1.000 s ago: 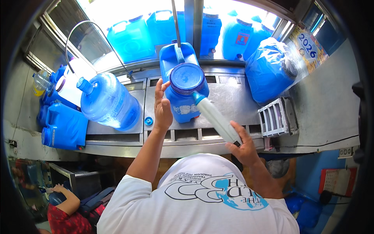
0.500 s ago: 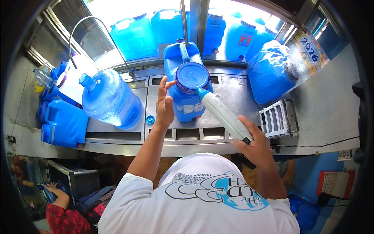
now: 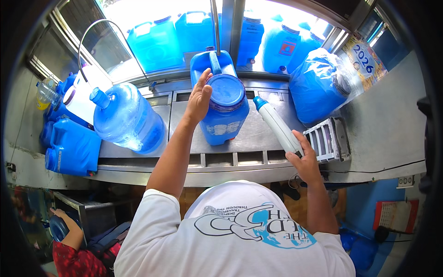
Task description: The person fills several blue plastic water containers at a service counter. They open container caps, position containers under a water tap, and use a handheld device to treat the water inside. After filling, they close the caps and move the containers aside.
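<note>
A blue water jug stands upright in front of me on the steel counter, its wide blue screw lid on and tilted toward me. My left hand is at the left edge of the lid, fingers stretched out and holding nothing; whether it touches the lid I cannot tell. My right hand grips the rear end of a long pale grey heat gun with a blue nozzle. That nozzle points up and left, apart from the jug, over the counter to its right.
Left on the counter are a round clear-blue water bottle and a blue jug. At right stand a plastic-wrapped blue container and a grey plastic rack. More jugs line the window. Another person's red sleeve shows lower left.
The heat gun has moved right, away from the lid. My left hand has shifted up and right, closer against the lid. The view has shifted slightly.
</note>
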The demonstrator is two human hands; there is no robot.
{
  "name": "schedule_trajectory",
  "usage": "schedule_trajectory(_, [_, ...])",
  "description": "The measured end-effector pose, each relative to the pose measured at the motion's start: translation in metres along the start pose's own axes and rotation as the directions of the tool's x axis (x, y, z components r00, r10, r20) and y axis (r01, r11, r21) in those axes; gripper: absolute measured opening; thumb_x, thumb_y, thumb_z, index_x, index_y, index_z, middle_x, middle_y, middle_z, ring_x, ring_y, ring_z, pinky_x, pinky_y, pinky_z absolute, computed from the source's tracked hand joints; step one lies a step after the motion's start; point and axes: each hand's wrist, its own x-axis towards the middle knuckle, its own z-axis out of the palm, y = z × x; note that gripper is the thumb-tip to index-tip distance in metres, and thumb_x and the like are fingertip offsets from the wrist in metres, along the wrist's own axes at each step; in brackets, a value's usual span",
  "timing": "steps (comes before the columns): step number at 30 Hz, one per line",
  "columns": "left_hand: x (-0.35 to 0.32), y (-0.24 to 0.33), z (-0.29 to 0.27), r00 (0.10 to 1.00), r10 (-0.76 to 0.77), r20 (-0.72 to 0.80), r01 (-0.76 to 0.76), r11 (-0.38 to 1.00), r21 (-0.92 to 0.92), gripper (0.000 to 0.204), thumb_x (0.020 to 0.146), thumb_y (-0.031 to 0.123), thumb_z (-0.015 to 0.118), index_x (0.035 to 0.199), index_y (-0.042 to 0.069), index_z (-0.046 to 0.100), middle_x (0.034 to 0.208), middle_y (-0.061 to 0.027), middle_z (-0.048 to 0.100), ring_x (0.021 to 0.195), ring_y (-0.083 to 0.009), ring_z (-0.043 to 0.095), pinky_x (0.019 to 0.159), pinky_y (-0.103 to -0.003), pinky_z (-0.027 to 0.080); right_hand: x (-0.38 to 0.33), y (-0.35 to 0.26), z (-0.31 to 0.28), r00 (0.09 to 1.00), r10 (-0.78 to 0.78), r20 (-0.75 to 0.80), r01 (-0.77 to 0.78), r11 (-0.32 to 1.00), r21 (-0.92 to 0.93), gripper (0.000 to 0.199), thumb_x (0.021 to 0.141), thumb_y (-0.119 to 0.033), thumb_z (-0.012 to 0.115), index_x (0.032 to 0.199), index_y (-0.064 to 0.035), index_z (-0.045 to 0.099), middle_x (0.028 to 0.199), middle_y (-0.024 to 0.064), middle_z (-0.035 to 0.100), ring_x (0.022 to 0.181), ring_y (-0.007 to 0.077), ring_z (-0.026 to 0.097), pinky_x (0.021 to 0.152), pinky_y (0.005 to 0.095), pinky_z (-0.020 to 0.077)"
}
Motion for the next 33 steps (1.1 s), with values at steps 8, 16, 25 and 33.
schedule_trajectory(8, [-0.007, -0.010, -0.003, 0.999, -0.051, -0.015, 0.051, 0.998, -0.023, 0.092, 0.090, 0.077, 0.032, 0.149, 0.008, 0.035, 0.140, -0.0210, 0.050, 0.132, -0.0330, 0.046, 0.110, -0.038, 0.033, -0.024, 0.008, 0.027, 0.993, -0.061, 0.104, 0.050, 0.993, 0.106, 0.067, 0.080, -0.015, 0.070, 0.141, -0.0020, 0.045, 0.126, 0.0180, 0.057, 0.113, 0.0239, 0.057, 0.099, 0.0352, 0.0438])
schedule_trajectory(16, [-0.036, 0.008, -0.016, 0.998, -0.024, -0.053, 0.021, 0.998, -0.062, 0.092, 0.093, 0.074, 0.028, 0.149, 0.001, 0.031, 0.140, -0.0212, 0.048, 0.134, -0.0270, 0.040, 0.114, -0.039, 0.024, -0.016, -0.008, 0.047, 0.954, -0.224, 0.200, 0.221, 0.974, 0.037, 0.069, 0.077, -0.011, 0.071, 0.140, -0.0014, 0.045, 0.118, 0.0168, 0.061, 0.106, 0.0224, 0.059, 0.094, 0.0346, 0.0455])
schedule_trajectory(25, [-0.053, 0.044, 0.012, 0.992, -0.069, -0.103, 0.094, 0.958, 0.272, 0.112, 0.069, 0.079, 0.065, 0.148, 0.006, 0.033, 0.141, -0.0236, 0.045, 0.132, -0.0397, 0.041, 0.110, -0.049, 0.031, -0.015, 0.032, -0.004, 0.998, -0.004, -0.067, 0.025, 0.946, 0.323, 0.065, 0.083, -0.011, 0.063, 0.144, -0.0019, 0.040, 0.120, 0.0152, 0.059, 0.096, 0.0207, 0.063, 0.090, 0.0336, 0.0494])
schedule_trajectory(33, [-0.020, 0.009, -0.019, 0.991, -0.106, 0.085, 0.096, 0.989, 0.113, 0.115, 0.052, 0.039, 0.095, 0.147, 0.010, 0.038, 0.142, -0.0172, 0.048, 0.135, -0.0311, 0.043, 0.110, -0.041, 0.038, 0.004, 0.142, -0.122, 0.894, 0.412, -0.177, -0.083, 0.540, 0.837, 0.056, 0.093, -0.022, 0.056, 0.145, -0.0150, 0.037, 0.114, 0.0158, 0.059, 0.075, 0.0163, 0.061, 0.069, 0.0316, 0.0561])
